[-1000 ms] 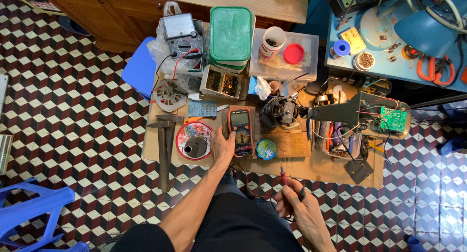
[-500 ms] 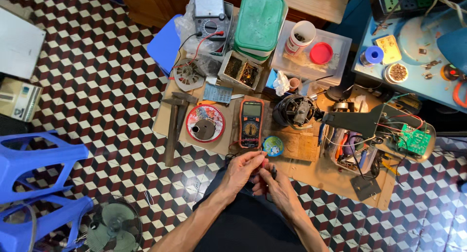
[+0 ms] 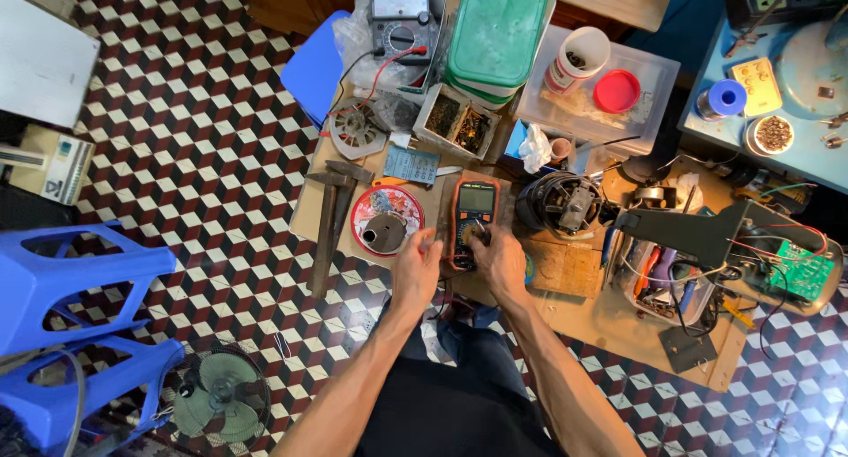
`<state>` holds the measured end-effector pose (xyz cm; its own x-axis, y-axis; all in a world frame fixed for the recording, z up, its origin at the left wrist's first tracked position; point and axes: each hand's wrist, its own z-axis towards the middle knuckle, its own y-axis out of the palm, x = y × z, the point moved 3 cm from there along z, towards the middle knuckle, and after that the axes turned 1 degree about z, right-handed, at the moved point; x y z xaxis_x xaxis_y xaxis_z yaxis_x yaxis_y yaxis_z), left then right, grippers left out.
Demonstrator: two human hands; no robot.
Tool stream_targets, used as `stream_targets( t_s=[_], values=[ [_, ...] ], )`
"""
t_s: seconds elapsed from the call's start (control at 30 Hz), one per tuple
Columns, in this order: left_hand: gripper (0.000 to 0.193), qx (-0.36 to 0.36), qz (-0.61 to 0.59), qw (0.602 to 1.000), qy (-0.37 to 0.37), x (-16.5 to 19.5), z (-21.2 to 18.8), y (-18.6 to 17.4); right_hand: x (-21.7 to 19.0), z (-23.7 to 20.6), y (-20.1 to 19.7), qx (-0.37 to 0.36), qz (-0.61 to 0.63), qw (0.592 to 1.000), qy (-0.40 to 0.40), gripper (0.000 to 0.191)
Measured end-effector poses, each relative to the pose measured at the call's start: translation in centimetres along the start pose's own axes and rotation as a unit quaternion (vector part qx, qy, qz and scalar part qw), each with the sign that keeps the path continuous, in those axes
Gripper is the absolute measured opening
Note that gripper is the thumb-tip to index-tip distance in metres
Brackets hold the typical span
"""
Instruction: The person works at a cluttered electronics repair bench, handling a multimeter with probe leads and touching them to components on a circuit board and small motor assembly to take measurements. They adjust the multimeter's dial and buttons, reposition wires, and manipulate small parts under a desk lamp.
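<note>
A low wooden board (image 3: pixel 609 320) on checkered floor (image 3: pixel 203 157) — bearing a multimeter (image 3: pixel 471 219), motor (image 3: pixel 561 203), red dish (image 3: pixel 387 220).

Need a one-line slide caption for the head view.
Seen from above, left hand and right hand meet at an orange-edged handheld multimeter beside a round red dish on a cluttered cardboard work surface.

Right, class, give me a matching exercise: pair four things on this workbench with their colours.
Things:
1. Digital multimeter casing
2. Storage box lid
3. Stacked plastic stools
4. Small round lid

Colours:
A. blue
B. red
C. orange and black
D. green

Pairs: 1-C, 2-D, 3-A, 4-B
</note>
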<state>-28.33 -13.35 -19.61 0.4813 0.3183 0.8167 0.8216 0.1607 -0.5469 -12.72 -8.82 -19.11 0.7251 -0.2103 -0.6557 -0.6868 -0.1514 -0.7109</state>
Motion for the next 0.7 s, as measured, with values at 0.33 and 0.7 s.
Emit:
stream_targets(
  t_s=[0.33,0.7],
  values=[
    [0.054,-0.152,-0.056,0.985,-0.055,-2.6,4.0,2.0,-0.6,0.9,3.1,-0.006,-0.085,0.996,-0.040,0.023],
    [0.055,-0.191,-0.144,0.971,-0.020,-5.1,4.9,2.2,0.9,2.0,3.0,-0.138,-0.160,0.958,-0.194,0.029]
  ],
)
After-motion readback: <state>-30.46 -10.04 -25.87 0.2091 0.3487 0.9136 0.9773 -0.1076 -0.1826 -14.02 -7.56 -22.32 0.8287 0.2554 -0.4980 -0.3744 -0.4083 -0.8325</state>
